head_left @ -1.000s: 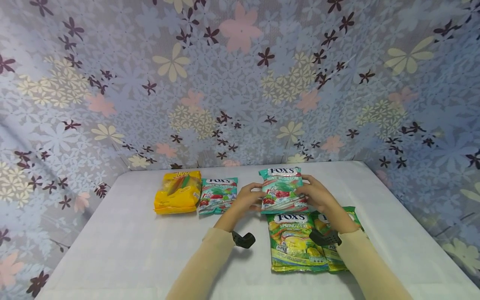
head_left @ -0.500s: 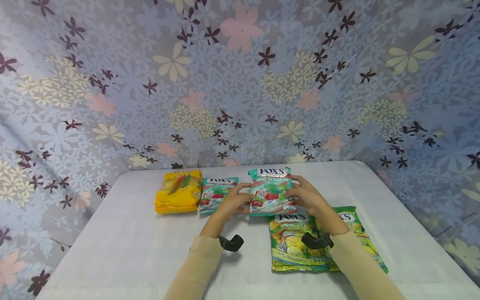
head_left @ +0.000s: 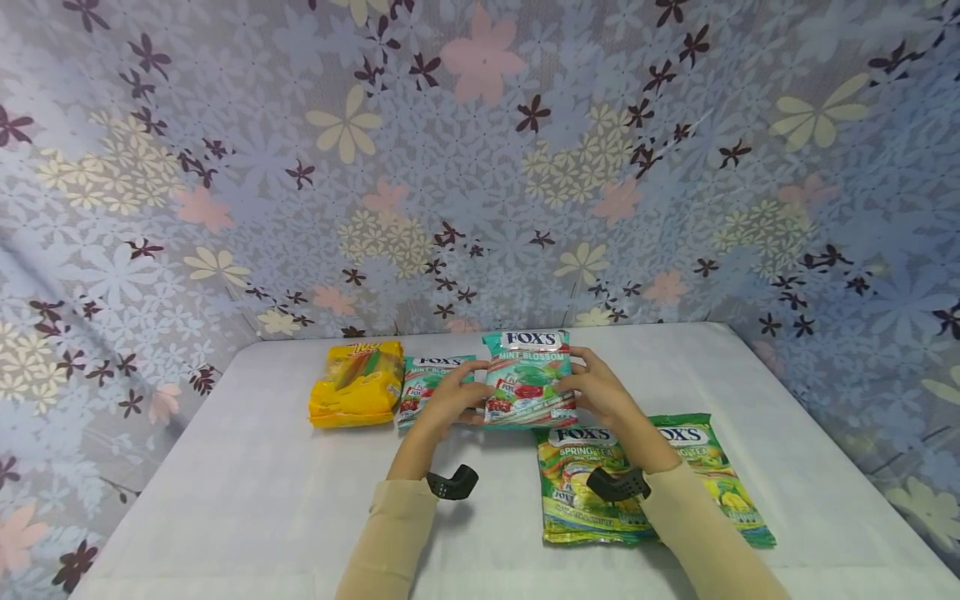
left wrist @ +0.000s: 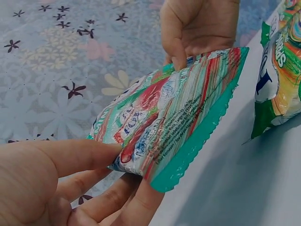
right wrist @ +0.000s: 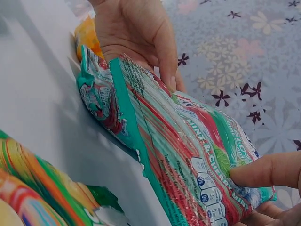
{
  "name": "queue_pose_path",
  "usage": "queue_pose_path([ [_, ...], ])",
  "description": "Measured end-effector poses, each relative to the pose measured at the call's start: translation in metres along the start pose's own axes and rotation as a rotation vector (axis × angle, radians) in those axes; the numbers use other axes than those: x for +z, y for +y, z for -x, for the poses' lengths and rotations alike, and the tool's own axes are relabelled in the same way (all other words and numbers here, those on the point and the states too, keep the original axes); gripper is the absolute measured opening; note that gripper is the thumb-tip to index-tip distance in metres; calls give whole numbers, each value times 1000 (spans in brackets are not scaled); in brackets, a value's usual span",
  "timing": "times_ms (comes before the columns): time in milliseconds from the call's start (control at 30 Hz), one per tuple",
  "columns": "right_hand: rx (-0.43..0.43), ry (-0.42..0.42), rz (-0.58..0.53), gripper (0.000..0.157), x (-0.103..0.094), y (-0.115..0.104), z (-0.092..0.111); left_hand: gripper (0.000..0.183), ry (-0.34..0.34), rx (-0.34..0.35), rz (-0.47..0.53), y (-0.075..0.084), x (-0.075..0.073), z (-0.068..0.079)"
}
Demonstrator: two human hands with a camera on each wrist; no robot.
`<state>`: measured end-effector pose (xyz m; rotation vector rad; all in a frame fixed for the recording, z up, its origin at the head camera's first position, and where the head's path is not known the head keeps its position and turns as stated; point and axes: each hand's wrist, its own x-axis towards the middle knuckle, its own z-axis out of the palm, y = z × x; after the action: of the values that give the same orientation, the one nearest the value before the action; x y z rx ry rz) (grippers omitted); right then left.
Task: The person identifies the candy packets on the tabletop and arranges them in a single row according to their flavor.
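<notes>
Between both hands is a teal Fox's Mint Blossom candy bag (head_left: 528,379), raised off the table. My left hand (head_left: 447,398) pinches its left edge, thumb on the front and fingers behind, as the left wrist view shows on the bag (left wrist: 155,117). On the opposite edge my right hand (head_left: 600,390) grips it the same way, its thumb pressing the front in the right wrist view. A second Mint Blossom bag (head_left: 420,385) lies just left, partly hidden by my left hand. Below my right arm lie two green Spring Tea candy bags (head_left: 592,512), side by side and partly covered.
A yellow packet (head_left: 356,387) lies at the left end of the back row, against the second Mint Blossom bag. All lie on a white-covered table (head_left: 255,500). Behind it rises a floral cloth backdrop (head_left: 480,167).
Both hands have carried the held Mint Blossom bag leftward, from above the Spring Tea bags toward the second Mint Blossom bag. More of the right Spring Tea bag now shows.
</notes>
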<state>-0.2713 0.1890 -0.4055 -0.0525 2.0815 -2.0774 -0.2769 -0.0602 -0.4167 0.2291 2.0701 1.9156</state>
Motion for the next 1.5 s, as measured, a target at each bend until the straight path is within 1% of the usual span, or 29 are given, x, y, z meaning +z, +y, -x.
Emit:
queue_pose_path([
  [267,-13,8,-9,74,5,1,2,52,21,-11,8,1,-2,6],
  [300,-12,7,-5,74,5,1,2,52,20,-10,9,5,-2,9],
  [333,-12,7,-2,74,5,1,2,52,21,-11,11,5,-2,10],
  [500,-16,9,6,73,7,0,2,51,22,-13,19,5,-3,9],
  [533,-18,10,7,73,7,0,2,51,23,-11,19,1,-5,6],
  [833,-24,17,17,71,11,0,0,49,39,-10,-18,2,-7,6],
  [1033,-30,20,21,71,12,3,-2,47,56,8,-53,2,-5,6],
  [1133,-23,29,18,71,12,5,-3,48,59,13,-86,1,-4,5],
  [1333,7,43,22,70,12,9,-9,56,46,27,-133,-2,-2,1],
  [1500,43,37,44,73,13,12,-17,58,99,52,-190,-7,1,-4],
])
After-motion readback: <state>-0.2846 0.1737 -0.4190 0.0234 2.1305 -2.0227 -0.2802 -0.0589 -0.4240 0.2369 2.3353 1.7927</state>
